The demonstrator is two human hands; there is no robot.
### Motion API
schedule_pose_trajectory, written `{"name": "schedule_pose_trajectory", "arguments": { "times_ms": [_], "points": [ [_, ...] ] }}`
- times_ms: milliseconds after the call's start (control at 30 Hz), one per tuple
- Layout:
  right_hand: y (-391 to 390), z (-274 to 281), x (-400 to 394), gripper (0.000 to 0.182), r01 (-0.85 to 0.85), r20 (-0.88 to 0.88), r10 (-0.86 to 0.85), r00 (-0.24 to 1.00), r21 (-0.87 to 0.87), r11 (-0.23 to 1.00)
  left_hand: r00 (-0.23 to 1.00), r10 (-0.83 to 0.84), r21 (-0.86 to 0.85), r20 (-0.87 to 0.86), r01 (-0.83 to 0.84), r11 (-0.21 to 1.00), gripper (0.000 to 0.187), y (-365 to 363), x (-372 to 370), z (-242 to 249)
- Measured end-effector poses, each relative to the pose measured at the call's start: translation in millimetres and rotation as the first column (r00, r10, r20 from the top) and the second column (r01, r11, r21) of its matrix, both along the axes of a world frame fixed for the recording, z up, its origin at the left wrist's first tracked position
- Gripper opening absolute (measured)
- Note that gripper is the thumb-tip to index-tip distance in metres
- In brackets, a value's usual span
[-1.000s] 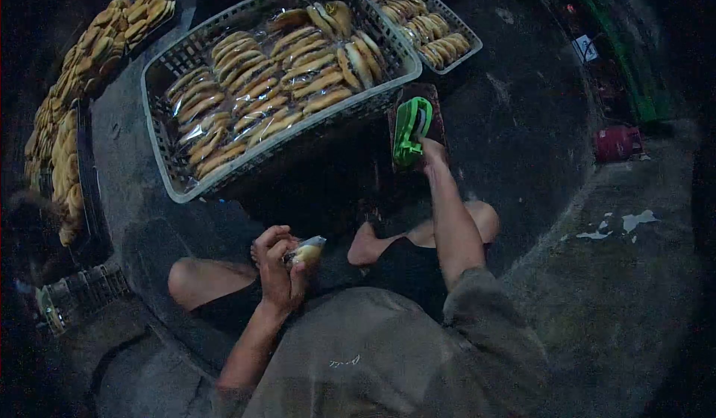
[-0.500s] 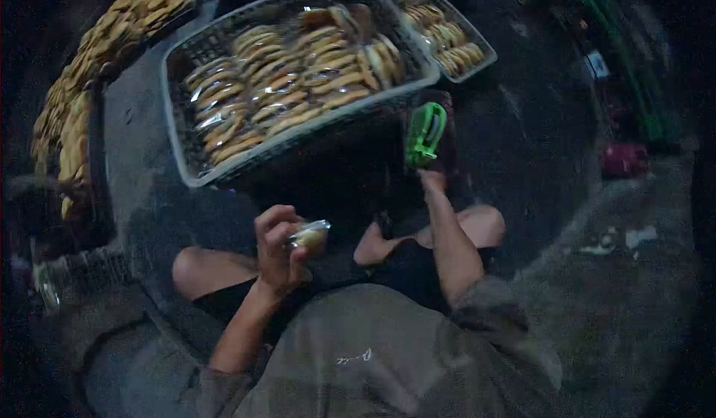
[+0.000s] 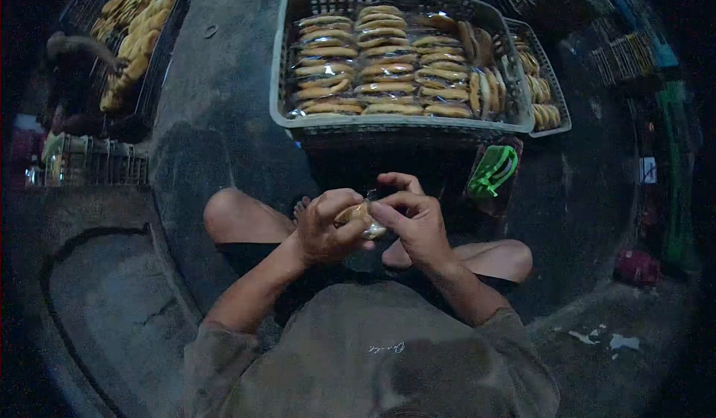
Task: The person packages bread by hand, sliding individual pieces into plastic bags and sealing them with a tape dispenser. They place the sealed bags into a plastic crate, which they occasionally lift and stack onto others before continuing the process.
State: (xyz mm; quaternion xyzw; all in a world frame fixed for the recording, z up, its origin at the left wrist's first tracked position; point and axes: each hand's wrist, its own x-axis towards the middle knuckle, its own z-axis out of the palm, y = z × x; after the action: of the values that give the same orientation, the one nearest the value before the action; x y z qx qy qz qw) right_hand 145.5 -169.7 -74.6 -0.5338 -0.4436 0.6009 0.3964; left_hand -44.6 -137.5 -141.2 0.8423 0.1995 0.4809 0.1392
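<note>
Between my hands, over my lap, is a small bread bun in a clear plastic bag (image 3: 374,229). My left hand (image 3: 332,222) is closed around the bun from the left side. My right hand (image 3: 412,224) meets it from the right, thumb and fingers pinched at the bag's plastic; the exact spot is partly hidden by the fingers. Beyond my right hand, a green plastic tool like a tape dispenser (image 3: 494,171) rests on a dark block, with no hand touching it.
A large grey plastic crate (image 3: 406,122) ahead holds rows of bagged breads. Behind its right side stands a smaller crate (image 3: 556,129), also with breads. At the far left, another person's hand (image 3: 115,64) reaches over loose breads (image 3: 145,34). A dark red object (image 3: 637,267) lies right.
My right hand has left the green tool and come to the bagged bun in my left hand. The view has turned left, so the crates appear farther right.
</note>
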Motion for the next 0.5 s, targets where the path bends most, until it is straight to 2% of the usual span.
{"name": "schedule_pose_trajectory", "arguments": {
  "times_ms": [33, 100, 133, 167, 200, 233, 267, 333, 400, 433, 467, 500],
  "points": [
    [2, -4, -3, 0.020, -0.010, 0.033, 0.009, 0.999, 0.029, 1.000, 1.000, 0.017, -0.003, -0.002, -0.017, 1.000, 0.039, 0, -5, 0],
    [6, -7, -11, 0.025, -0.028, 0.061, 0.025, 0.998, 0.049, 0.998, 0.998, 0.046, 0.095, -0.052, -0.041, 0.995, 0.036, 1, -17, 1],
    [10, -5, -15, 0.035, -0.045, 0.049, 0.042, 0.998, 0.063, 0.997, 0.997, 0.054, 0.094, -0.052, -0.049, 0.994, 0.036, 4, -21, 3],
    [13, -4, -19, 0.046, -0.060, 0.035, 0.058, 0.998, 0.075, 0.995, 0.996, 0.039, 0.209, -0.082, -0.021, 0.978, 0.037, 7, -25, 8],
    [16, -7, -22, 0.046, -0.066, 0.035, 0.063, 0.997, 0.072, 0.995, 0.993, 0.026, 0.319, -0.114, 0.012, 0.948, 0.039, 9, -28, 10],
    [19, -12, -25, 0.055, -0.125, -0.161, 0.110, 0.981, -0.085, 0.989, 0.998, -0.047, 0.280, -0.039, 0.056, 0.959, 0.047, 8, -26, 7],
    [23, -14, -28, 0.064, -0.210, -0.354, 0.122, 0.927, -0.224, 0.951, 0.999, -0.039, 0.278, -0.037, 0.048, 0.959, 0.047, 8, -29, 6],
    [26, -10, -33, 0.063, -0.232, -0.348, 0.131, 0.928, -0.267, 0.935, 0.996, 0.006, 0.340, -0.092, 0.026, 0.940, 0.048, 9, -34, 7],
    [36, -9, -42, 0.056, -0.265, -0.231, 0.198, 0.953, -0.311, 0.913, 0.992, 0.009, 0.406, -0.126, 0.044, 0.913, 0.047, 15, -46, -10],
    [35, -11, -43, 0.054, -0.255, -0.131, 0.234, 0.963, -0.178, 0.950, 0.997, 0.016, 0.248, -0.073, 0.003, 0.969, 0.043, 7, -47, -10],
    [37, -12, -45, 0.054, -0.277, -0.134, 0.257, 0.957, -0.167, 0.946, 0.999, 0.035, 0.096, -0.018, -0.033, 0.995, 0.039, 10, -50, -6],
    [34, -13, -45, 0.054, -0.217, -0.119, 0.209, 0.971, -0.061, 0.974, 0.989, 0.114, 0.170, -0.099, -0.096, 0.981, 0.041, 12, -55, 1]
  ]
}}
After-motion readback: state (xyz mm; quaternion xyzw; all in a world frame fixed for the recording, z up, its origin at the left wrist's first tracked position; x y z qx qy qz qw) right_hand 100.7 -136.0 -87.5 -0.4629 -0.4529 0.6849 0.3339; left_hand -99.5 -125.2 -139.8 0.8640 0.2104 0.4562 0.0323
